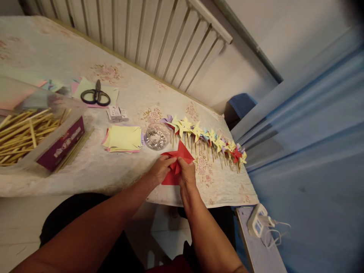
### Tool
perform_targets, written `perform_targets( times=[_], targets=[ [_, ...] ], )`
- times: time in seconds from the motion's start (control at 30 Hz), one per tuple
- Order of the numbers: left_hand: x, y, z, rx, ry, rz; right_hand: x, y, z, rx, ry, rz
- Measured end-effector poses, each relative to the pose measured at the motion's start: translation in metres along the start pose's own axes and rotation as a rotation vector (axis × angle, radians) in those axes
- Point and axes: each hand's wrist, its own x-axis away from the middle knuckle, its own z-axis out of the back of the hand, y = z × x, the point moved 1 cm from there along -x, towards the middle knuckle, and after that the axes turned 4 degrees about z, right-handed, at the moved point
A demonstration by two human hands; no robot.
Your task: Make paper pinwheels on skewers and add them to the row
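Observation:
A piece of red paper (185,151), with slit and bent corners like a pinwheel, is between my two hands above the near table edge. My left hand (161,169) pinches its left side, thumb on top. My right hand (187,171) grips the right side, its thumb near the paper's middle. Below them a flat red square part (170,179) shows; I cannot tell whether it is a separate sheet. Just beyond lies a round clear dish (156,137) of small shiny metal pieces. Finished paper pinwheels (197,131) on sticks lie in a row to the right.
Left of the dish sits a stack of yellow paper squares (124,138), with small boxes (117,113) and black-handled scissors (96,98) behind. A bag of thin sticks (31,131) is at far left. A power strip (256,220) rests on a ledge at right, beside a blue curtain (307,151).

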Motion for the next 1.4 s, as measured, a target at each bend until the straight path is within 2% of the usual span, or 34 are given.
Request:
perform_targets(
  times=[0.2,0.47,0.63,0.73,0.8,0.83,0.9,0.97,1.07,1.13,1.23,1.4],
  targets=[
    [-0.001,-0.002,0.001,0.021,0.058,-0.021,0.002,0.002,-0.003,0.019,0.01,-0.003],
    [-0.001,-0.001,0.001,-0.004,0.047,-0.028,0.004,0.004,-0.007,0.006,0.01,-0.03],
    [-0.001,0.005,0.0,-0.009,0.025,-0.026,0.005,0.003,0.007,0.09,-0.013,0.023],
    [-0.001,0.009,-0.002,-0.02,0.001,-0.021,0.011,0.001,0.026,0.272,0.104,0.156],
    [-0.001,0.011,-0.003,-0.017,-0.002,-0.023,0.018,-0.001,0.039,0.414,0.22,0.274],
    [0.0,0.011,-0.003,-0.015,-0.003,-0.024,0.022,-0.002,0.044,0.483,0.239,0.352],
    [0.0,0.012,-0.003,-0.018,-0.006,-0.027,0.031,-0.002,0.05,0.614,0.165,0.538],
    [0.001,0.012,-0.003,-0.027,-0.013,-0.029,0.037,-0.002,0.052,0.716,0.006,0.723],
    [0.0,0.012,-0.002,-0.038,-0.017,-0.025,0.041,-0.002,0.05,0.802,-0.201,0.863],
    [-0.001,0.011,-0.002,-0.047,-0.031,-0.019,0.039,-0.003,0.047,0.816,-0.257,0.853],
    [-0.002,0.009,0.001,-0.055,-0.04,-0.032,0.034,-0.006,0.04,0.772,-0.262,0.751],
    [-0.003,0.006,0.003,-0.12,-0.057,-0.026,0.032,-0.012,0.025,0.595,-0.189,0.397]
  ],
)
